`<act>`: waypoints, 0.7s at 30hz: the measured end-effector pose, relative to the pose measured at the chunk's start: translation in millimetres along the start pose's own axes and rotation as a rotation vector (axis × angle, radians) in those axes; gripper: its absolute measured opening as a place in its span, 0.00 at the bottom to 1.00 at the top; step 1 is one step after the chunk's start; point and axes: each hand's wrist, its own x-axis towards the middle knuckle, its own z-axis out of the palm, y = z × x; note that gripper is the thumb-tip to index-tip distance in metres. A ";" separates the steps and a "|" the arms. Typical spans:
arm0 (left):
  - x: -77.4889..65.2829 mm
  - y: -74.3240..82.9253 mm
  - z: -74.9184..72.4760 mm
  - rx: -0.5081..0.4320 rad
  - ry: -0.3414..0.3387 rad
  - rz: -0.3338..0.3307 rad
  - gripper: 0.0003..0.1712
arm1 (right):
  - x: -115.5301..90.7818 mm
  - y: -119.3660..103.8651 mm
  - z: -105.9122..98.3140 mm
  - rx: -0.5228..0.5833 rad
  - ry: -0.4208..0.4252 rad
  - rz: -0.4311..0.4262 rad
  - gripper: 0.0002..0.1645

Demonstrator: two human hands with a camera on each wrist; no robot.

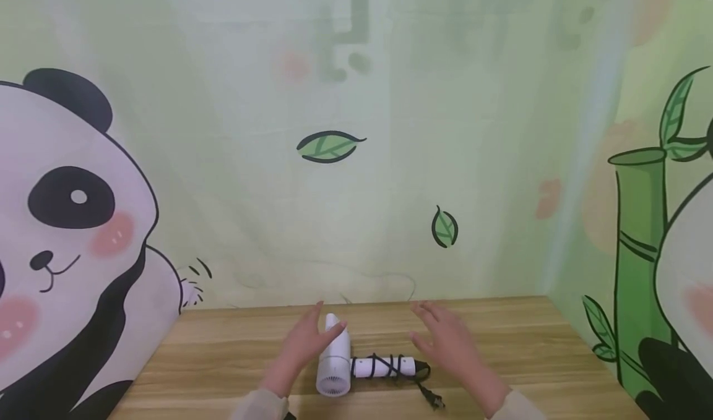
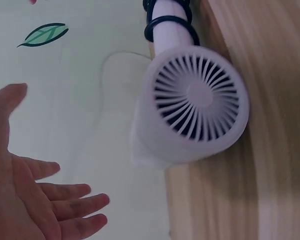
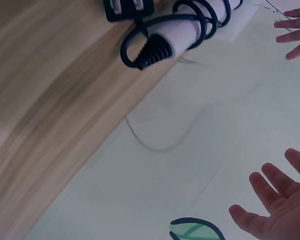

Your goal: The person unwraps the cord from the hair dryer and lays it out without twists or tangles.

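Observation:
A white hair dryer [image 1: 334, 370] lies on the wooden table, its slatted round intake [image 2: 200, 95] facing the wearer. Its handle [image 1: 384, 367] extends to the right with a black cord [image 3: 197, 22] wound round it. The cord's plug [image 1: 431, 398] rests on the wood near the handle's end. My left hand [image 1: 306, 341] hovers at the dryer's left side, fingers spread, holding nothing. To the right, beyond the handle's end, my right hand [image 1: 448, 339] is held in the air with fingers apart and nothing in them. In the right wrist view the intake is out of sight.
The wood-grain table [image 1: 239, 339] reaches back to a pale green wall cloth [image 1: 234, 160]. Printed on the cloth are a panda [image 1: 72, 179], leaves [image 1: 331, 146] and a bamboo stalk [image 1: 640, 222]. The cloth also lines the right side.

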 end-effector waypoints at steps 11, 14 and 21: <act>-8.0 -12.5 29.8 -0.180 0.008 -0.159 0.48 | -19.5 -4.4 18.9 0.065 -0.045 -0.025 0.30; -9.2 -13.6 38.4 -0.188 0.046 -0.169 0.49 | -24.1 -3.1 26.2 0.054 -0.075 -0.052 0.29; -9.5 -17.1 59.4 -0.222 0.104 -0.195 0.41 | -35.3 1.7 43.2 0.026 -0.155 -0.118 0.25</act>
